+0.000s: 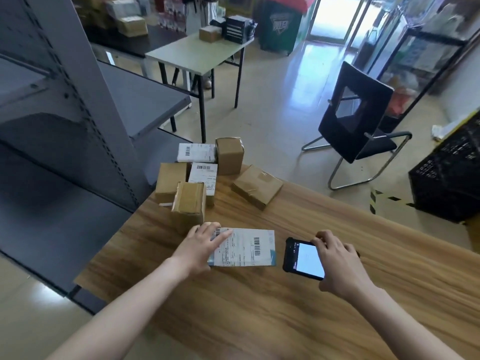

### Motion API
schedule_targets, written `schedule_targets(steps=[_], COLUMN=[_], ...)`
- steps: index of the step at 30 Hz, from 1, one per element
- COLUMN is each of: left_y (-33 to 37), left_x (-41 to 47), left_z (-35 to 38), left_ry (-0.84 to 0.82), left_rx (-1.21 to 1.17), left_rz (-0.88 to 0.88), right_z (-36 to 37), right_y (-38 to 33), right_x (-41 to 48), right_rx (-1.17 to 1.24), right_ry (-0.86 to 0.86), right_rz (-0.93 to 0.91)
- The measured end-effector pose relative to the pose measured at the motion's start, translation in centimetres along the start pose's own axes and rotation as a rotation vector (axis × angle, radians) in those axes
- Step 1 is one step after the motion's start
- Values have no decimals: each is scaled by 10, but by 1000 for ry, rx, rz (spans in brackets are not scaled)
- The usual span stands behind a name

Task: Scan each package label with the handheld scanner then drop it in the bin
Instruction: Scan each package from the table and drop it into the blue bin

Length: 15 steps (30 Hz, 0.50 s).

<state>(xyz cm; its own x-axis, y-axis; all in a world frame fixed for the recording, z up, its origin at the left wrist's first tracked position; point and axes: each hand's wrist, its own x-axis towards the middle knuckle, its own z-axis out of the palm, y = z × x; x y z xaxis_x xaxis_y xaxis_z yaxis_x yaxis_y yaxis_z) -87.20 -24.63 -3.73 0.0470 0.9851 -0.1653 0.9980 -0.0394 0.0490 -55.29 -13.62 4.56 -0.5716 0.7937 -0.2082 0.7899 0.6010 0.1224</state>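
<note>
Wood-grain tabletop point(259, 313) carries the flat white labelled package point(249, 248), long axis running left to right. I see the left hand point(201, 245) pressing flat-fingered on the package's left end; the right hand point(337, 261) grips the black lit-screen scanner point(302, 258) just right of the package, well placed to scan.

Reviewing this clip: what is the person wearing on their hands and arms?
Left hand and right hand are bare: no gloves, no rings visible. The left forearm and right forearm are uncovered to the frame edge: no sleeves, watch or bands in view.
</note>
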Motion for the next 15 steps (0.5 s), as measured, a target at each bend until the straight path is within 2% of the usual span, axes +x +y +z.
schedule_targets(steps=[8, 15], left_y=[43, 112], left_x=[7, -2], left_z=[-18, -38], left_ry=[-4, 5], left_rx=[141, 241], left_rz=[41, 99], right_z=[10, 28], right_y=[31, 75], right_x=[-54, -126], right_rx=[29, 115], right_ry=[-5, 45], right_rz=[83, 169])
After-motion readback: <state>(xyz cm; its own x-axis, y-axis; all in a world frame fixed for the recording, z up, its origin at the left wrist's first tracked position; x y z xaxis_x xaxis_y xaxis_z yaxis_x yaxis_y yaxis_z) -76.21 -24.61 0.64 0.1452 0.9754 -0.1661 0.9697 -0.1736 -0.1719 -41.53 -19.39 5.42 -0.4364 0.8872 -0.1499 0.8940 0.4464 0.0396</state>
